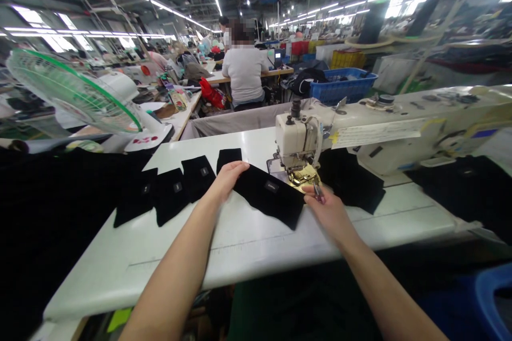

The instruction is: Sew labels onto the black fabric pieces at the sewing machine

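Note:
A black fabric piece [256, 186] with a small dark woven label [271, 186] is stretched between my two hands, just in front of the sewing machine's needle area [302, 175]. My left hand [231, 178] pinches its upper left edge, fingers closed. At its right end, my right hand [330, 210] is closed by the corner, with small metal thread snips [318, 193] showing among the fingers. Left of my left hand lie similar labelled black pieces [198, 178], overlapping in a row on the white table [180, 245].
The white sewing machine [384, 138] spans the right side, with black fabric [352, 181] under its arm. A fan [80, 93] stands at the left. Black cloth [48, 224] hangs over the left side. Ahead, a person [245, 74] sits near a blue basket [342, 85].

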`<action>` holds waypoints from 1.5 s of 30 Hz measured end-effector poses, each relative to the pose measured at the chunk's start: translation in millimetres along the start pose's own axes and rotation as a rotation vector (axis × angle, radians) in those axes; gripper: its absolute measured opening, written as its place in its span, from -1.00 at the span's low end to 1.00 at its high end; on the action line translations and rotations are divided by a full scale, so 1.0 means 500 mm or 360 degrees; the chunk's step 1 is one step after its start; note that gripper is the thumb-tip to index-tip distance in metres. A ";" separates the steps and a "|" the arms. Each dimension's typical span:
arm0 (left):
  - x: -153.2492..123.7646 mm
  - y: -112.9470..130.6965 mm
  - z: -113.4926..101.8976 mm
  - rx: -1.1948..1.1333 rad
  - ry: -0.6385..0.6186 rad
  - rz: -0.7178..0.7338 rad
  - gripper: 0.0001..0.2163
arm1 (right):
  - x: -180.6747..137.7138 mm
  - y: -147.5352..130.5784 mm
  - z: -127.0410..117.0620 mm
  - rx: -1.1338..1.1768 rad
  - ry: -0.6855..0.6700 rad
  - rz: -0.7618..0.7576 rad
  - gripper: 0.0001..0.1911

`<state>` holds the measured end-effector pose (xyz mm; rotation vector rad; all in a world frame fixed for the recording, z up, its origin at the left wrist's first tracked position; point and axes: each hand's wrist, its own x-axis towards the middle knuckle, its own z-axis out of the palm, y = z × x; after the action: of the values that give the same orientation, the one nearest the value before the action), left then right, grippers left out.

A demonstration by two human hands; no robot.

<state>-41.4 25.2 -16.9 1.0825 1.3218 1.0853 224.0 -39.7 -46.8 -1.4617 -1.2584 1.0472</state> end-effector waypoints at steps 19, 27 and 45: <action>-0.002 0.009 0.007 0.0031 -0.0034 -0.0018 -0.73 | -0.009 0.007 -0.001 0.0020 0.0045 -0.0165 -0.71; -0.010 0.022 0.011 -0.0061 -0.0065 -0.0040 -0.75 | -0.018 0.006 -0.004 0.0002 0.0052 -0.0260 -0.72; -0.004 0.000 0.011 -0.0059 -0.0129 0.0002 -0.75 | -0.034 0.009 -0.003 -0.0082 0.0056 -0.0114 -0.61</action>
<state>-35.6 23.5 -16.6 1.0888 1.2330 1.0520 224.3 -57.2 -50.0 -1.4573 -1.3114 0.9439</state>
